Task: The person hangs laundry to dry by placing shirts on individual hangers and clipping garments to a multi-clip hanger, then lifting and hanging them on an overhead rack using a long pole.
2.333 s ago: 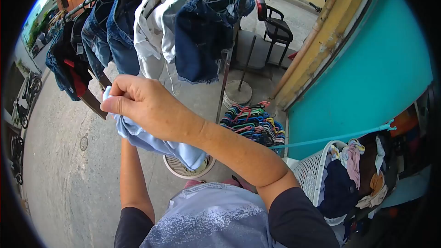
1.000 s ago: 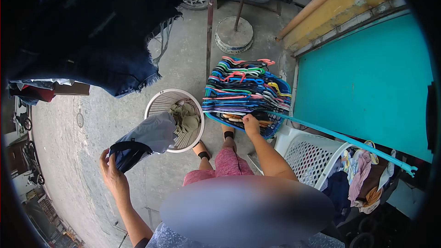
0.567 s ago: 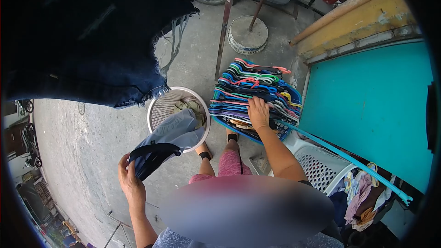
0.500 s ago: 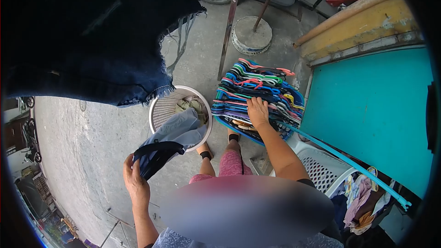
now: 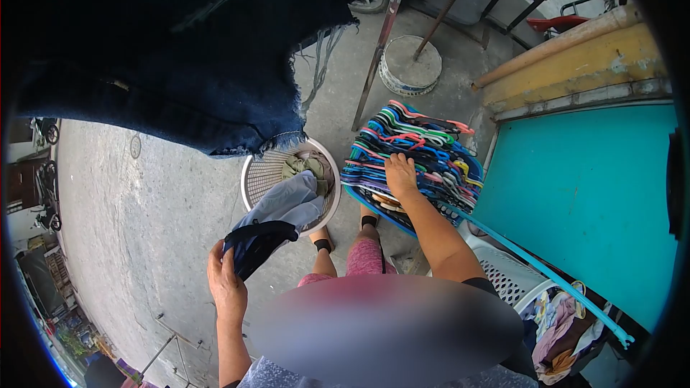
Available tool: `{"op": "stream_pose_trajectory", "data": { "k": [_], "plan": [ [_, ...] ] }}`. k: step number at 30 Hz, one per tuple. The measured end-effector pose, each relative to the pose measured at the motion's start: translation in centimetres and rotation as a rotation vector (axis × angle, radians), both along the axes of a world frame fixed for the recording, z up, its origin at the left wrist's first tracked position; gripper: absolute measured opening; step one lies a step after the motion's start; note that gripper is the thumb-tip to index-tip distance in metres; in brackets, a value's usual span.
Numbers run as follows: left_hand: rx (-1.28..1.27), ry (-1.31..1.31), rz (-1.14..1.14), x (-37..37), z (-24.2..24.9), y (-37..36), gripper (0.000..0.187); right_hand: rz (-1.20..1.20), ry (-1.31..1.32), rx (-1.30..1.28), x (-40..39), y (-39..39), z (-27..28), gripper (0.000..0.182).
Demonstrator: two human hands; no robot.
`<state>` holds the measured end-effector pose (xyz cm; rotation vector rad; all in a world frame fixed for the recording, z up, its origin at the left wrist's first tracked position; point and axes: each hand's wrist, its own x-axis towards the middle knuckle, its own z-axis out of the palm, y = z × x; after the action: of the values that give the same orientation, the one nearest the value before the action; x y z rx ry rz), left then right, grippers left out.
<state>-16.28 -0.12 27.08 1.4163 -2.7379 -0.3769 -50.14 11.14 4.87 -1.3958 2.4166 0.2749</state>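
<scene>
My left hand (image 5: 226, 280) grips the dark waistband end of a grey-blue garment (image 5: 284, 205), whose far part lies over the rim of a round white basket (image 5: 253, 179). An olive cloth (image 5: 298, 165) sits inside that basket. At the right, my right hand (image 5: 401, 174) rests on a pile of coloured plastic hangers (image 5: 420, 144) heaped in a blue basket (image 5: 399, 224). Its fingers are bent over the hangers, and what they hold, if anything, is hidden.
Dark frayed denim (image 5: 180, 65) hangs at the upper left. A metal pole (image 5: 377, 57) stands beyond the baskets, near a round concrete base (image 5: 411, 65). A turquoise panel (image 5: 589, 201), a turquoise rod (image 5: 535, 262) and a white basket of clothes (image 5: 507, 276) are at the right.
The view has shifted, so the baskets and hangers appear slightly lower and further right. My right hand has moved a little toward the left side of the hangers. My left hand still holds the garment.
</scene>
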Motion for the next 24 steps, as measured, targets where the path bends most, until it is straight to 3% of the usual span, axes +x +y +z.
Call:
{"op": "stream_pose_trajectory", "data": {
  "k": [5, 7, 8, 9, 11, 13, 15, 17, 19, 24],
  "plan": [
    [0.007, -0.016, -0.016, -0.3, 0.0, 0.1, 0.061, -0.145, -0.052, 0.239, 0.3, 1.4, -1.1, 0.027],
    [0.013, -0.010, -0.028, -0.3, -0.1, 0.1, 0.060, -0.139, 0.005, 0.049, 0.5, 2.4, -2.7, 0.031],
    [0.019, -0.008, -0.032, -0.4, -0.2, 0.1, 0.060, -0.062, 0.210, -0.216, 0.8, 3.1, -3.1, 0.029],
    [0.029, -0.003, -0.048, -0.6, -0.4, 0.1, 0.060, -0.077, 0.216, -0.204, 0.8, 3.5, -2.6, 0.029],
    [-0.066, -0.018, -0.091, -0.7, -0.5, 0.1, 0.058, 0.010, -0.023, -0.352, 1.1, 3.4, -0.4, 0.028],
    [-0.029, -0.011, -0.074, -1.0, -0.2, 0.1, 0.058, 0.091, -0.119, -0.242, 2.0, 3.9, 0.7, 0.024],
    [0.008, 0.000, -0.056, -1.2, -0.1, 0.1, 0.058, 0.346, -0.170, -0.175, 2.9, 5.2, 0.3, 0.022],
    [-0.002, -0.004, -0.070, -1.4, 0.0, 0.1, 0.058, 0.341, -0.210, -0.055, 3.8, 6.2, -0.9, 0.025],
    [0.006, -0.013, -0.068, -1.6, 0.0, 0.2, 0.059, 0.257, 0.050, -0.036, 4.2, 7.0, -1.9, 0.027],
    [0.018, -0.006, -0.077, -1.1, -0.4, 0.1, 0.060, 0.169, -0.066, 0.036, 2.7, 6.3, -2.0, 0.026]
  ]
}}
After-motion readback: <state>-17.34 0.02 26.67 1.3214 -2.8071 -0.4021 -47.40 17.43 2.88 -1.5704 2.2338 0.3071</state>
